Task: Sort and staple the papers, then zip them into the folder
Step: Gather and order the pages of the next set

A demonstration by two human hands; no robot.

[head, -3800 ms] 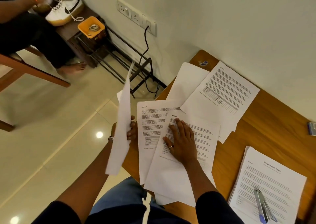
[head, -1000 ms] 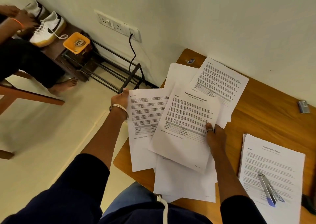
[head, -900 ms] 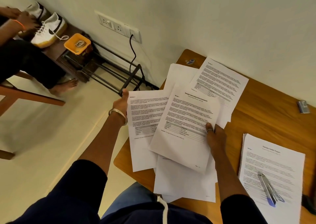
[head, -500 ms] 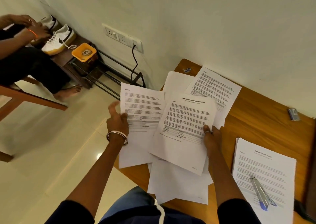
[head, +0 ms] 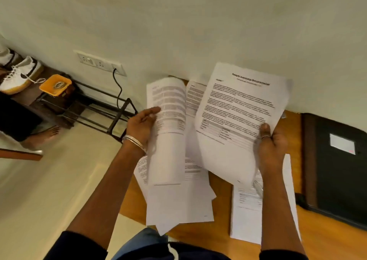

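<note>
Sheets light, floppy, curl when lifted; best pinched at side edges. Left hand [head: 142, 123] pinches curled sheet [head: 168, 132]; right hand [head: 273, 146] pinches title page [head: 240, 109], left of folder [head: 337, 166].

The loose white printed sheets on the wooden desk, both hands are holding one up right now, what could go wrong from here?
1. The loose white printed sheets overhang the wooden desk edge and could slide to the floor.
2. The left hand holds its curled white sheet at one edge only; it may crease or slip.
3. The right hand pinches the titled white page by a corner; the order could get mixed.
</note>
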